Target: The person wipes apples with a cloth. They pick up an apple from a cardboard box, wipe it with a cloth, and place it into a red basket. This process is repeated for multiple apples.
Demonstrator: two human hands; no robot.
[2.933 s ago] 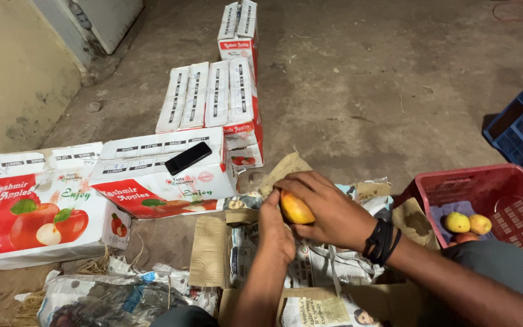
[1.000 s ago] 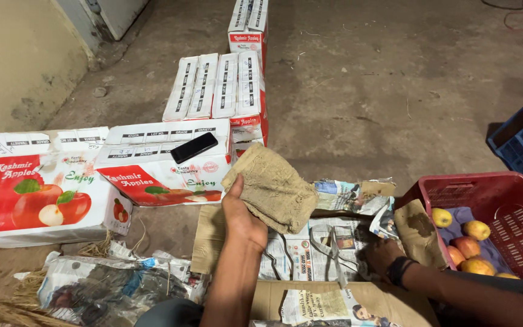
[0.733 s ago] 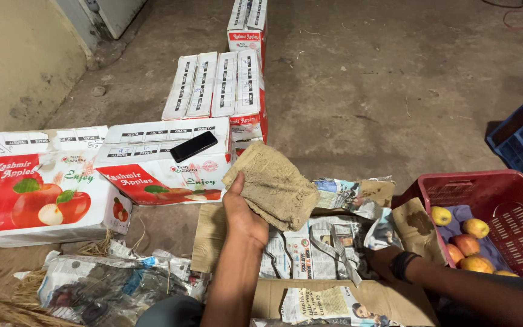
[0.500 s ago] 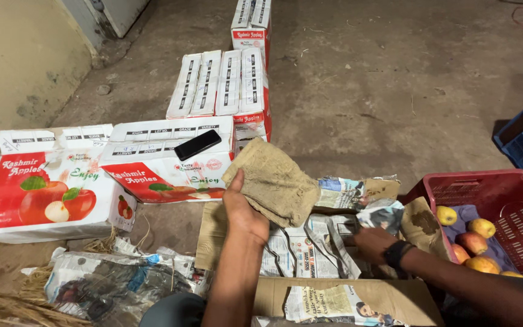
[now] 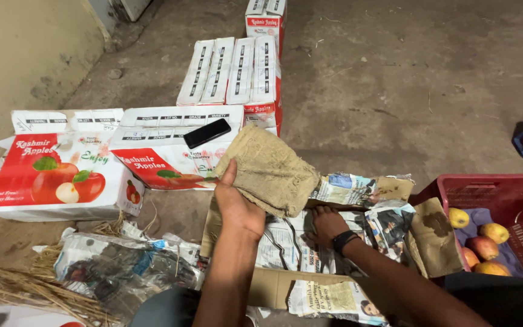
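Brown paper tray sheet (image 5: 270,172): held up over the newspaper-lined carton (image 5: 310,242), tilted, its far corner just short of the black phone (image 5: 207,132). Left hand (image 5: 237,209) grips its near edge, fingers clamped on it, thumb up along the sheet; same hold as half a second ago.

Right hand (image 5: 327,223): now lies palm-down on the newspaper inside the carton, just right of the left hand, fingers spread flat, holding nothing. Half a second ago it was further right, nearer the red crate (image 5: 485,194); 2.9 s ago both hands were around a yellow fruit, which is no longer in them.

The red crate, right of the carton, holds yellow and red fruit (image 5: 482,242). The phone rests on a flattened apple box (image 5: 171,151) beyond the carton. Straw (image 5: 25,290) lies left of the carton on the floor.
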